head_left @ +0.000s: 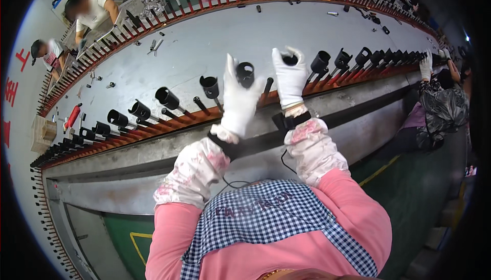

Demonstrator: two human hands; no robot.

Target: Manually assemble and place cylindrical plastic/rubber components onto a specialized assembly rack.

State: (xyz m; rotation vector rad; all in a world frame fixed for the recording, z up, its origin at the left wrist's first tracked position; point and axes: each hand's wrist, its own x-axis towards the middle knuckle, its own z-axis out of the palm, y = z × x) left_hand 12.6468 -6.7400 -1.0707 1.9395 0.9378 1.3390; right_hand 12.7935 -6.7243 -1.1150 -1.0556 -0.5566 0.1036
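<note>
Both of my hands wear white gloves and reach up to a row of black cup-shaped parts mounted on pins along a reddish-brown conveyor rail [153,126]. My left hand [238,101] grips a black cup part [245,74] from its left side. My right hand [290,78] closes around another black cup part [290,60], mostly hidden by the fingers. A bare black pin [267,86] stands between the two hands. Floral sleeve covers and black wrist straps sit on both forearms.
More black cup parts [168,98] line the rail to the left and right [341,59]. A grey oval table [204,45] lies beyond, with small loose parts. Other people work at the far left [92,11] and at the right [434,101]. A red-handled tool [72,116] lies at left.
</note>
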